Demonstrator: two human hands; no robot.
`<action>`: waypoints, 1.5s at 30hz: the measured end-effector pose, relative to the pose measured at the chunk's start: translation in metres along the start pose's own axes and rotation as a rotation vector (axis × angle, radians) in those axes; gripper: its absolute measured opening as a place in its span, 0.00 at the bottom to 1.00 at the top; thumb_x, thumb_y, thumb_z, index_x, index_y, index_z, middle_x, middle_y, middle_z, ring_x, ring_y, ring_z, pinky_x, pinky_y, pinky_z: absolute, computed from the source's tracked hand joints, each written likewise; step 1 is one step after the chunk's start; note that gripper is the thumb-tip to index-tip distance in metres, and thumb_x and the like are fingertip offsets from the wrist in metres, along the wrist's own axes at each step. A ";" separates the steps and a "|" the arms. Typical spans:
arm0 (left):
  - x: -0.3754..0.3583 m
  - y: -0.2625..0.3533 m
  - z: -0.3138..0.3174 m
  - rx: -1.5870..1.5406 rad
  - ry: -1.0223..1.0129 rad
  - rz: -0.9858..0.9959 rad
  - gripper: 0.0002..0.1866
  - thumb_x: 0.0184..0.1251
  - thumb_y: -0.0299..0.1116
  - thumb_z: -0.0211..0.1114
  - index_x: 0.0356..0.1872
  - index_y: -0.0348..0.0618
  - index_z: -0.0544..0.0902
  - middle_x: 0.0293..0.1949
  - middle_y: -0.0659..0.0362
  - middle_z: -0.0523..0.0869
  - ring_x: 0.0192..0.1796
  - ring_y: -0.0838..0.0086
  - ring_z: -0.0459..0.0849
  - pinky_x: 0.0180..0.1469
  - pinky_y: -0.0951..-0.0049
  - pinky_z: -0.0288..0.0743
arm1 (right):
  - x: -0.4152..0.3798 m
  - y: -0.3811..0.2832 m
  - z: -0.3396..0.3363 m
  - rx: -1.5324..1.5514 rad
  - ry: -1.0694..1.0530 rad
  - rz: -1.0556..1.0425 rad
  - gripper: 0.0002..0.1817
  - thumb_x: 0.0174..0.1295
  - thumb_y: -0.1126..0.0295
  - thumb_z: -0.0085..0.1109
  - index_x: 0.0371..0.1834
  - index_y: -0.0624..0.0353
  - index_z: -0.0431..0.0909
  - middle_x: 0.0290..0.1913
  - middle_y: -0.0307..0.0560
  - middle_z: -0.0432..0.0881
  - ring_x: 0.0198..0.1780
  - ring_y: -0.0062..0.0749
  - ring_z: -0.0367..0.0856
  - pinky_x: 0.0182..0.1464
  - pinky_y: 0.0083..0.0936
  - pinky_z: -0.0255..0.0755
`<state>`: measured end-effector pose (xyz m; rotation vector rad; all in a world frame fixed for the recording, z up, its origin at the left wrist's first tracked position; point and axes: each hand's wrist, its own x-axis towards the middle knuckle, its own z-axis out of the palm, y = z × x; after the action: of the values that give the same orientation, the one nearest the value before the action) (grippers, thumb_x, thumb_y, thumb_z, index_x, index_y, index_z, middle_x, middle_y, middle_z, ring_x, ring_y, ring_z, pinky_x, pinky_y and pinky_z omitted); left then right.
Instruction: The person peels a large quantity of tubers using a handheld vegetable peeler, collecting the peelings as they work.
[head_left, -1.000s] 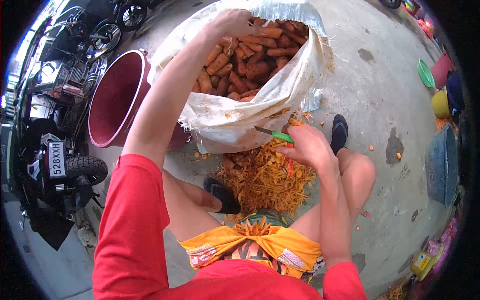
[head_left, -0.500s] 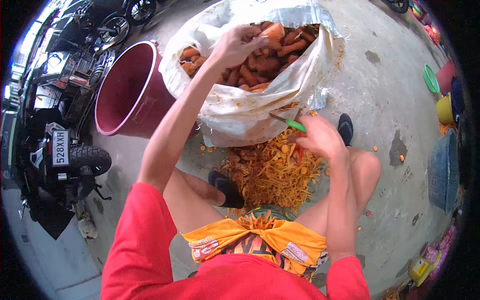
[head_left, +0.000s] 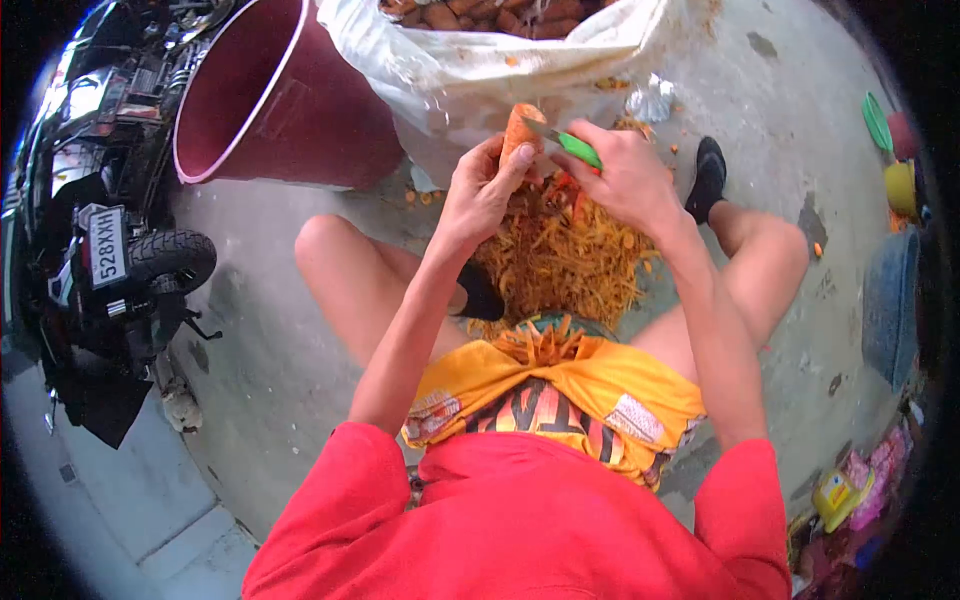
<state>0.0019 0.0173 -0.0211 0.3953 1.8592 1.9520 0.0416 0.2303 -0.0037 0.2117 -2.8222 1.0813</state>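
My left hand point(head_left: 482, 192) is closed around an orange carrot point(head_left: 520, 132), its thick end pointing up and away from me. Gripped in my right hand point(head_left: 632, 178) is a small knife point(head_left: 580, 150) with a green handle. Its blade lies against the carrot near the top end. Something red shows under my right fingers, too small to name. Just beyond both hands stands a white sack point(head_left: 455, 85) with many unpeeled carrots point(head_left: 480, 14) in its mouth. Below the hands, a heap of orange peelings and cut ends point(head_left: 575, 255) covers the floor between my feet.
A large dark red bucket point(head_left: 325, 130) leans open to the left of the sack. Farther left is a parked motorcycle point(head_left: 165, 258). At the right stand a blue-grey tub point(head_left: 890, 310) and a yellow container point(head_left: 838, 497).
My left hand has come back from the sack's mouth with a carrot and now holds it before me. My right hand has brought the knife's blade up to it. The view has tilted down.
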 end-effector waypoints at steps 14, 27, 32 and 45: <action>-0.018 -0.029 -0.035 -0.247 -0.356 0.101 0.22 0.78 0.46 0.67 0.58 0.34 0.83 0.42 0.63 0.87 0.37 0.82 0.78 0.43 0.77 0.75 | 0.005 0.126 0.061 -0.196 -0.416 0.331 0.14 0.66 0.65 0.62 0.48 0.62 0.84 0.40 0.68 0.87 0.44 0.61 0.87 0.47 0.53 0.78; -0.012 -0.036 -0.030 -0.071 -0.215 0.000 0.16 0.78 0.37 0.67 0.55 0.36 0.84 0.37 0.66 0.84 0.40 0.83 0.79 0.47 0.78 0.75 | -0.011 0.004 0.015 0.139 -0.143 -0.109 0.15 0.72 0.60 0.63 0.38 0.63 0.80 0.27 0.62 0.81 0.31 0.60 0.80 0.35 0.43 0.75; -0.020 -0.031 -0.038 -0.073 -0.363 0.009 0.16 0.77 0.37 0.68 0.55 0.35 0.84 0.40 0.66 0.85 0.42 0.84 0.78 0.49 0.79 0.73 | 0.005 0.065 0.035 -0.084 -0.540 0.294 0.14 0.68 0.62 0.65 0.44 0.62 0.83 0.33 0.60 0.86 0.37 0.59 0.85 0.42 0.47 0.78; -0.023 -0.001 -0.016 -0.319 -0.290 -0.103 0.47 0.61 0.29 0.79 0.81 0.45 0.64 0.63 0.54 0.83 0.60 0.67 0.86 0.64 0.65 0.81 | 0.007 0.021 0.000 0.876 0.215 -0.027 0.21 0.63 0.70 0.78 0.55 0.56 0.78 0.41 0.34 0.86 0.43 0.15 0.85 0.42 0.15 0.80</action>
<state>0.0142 -0.0078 -0.0217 0.4449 1.3379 1.9583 0.0308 0.2451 -0.0165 0.1800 -1.9835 2.1041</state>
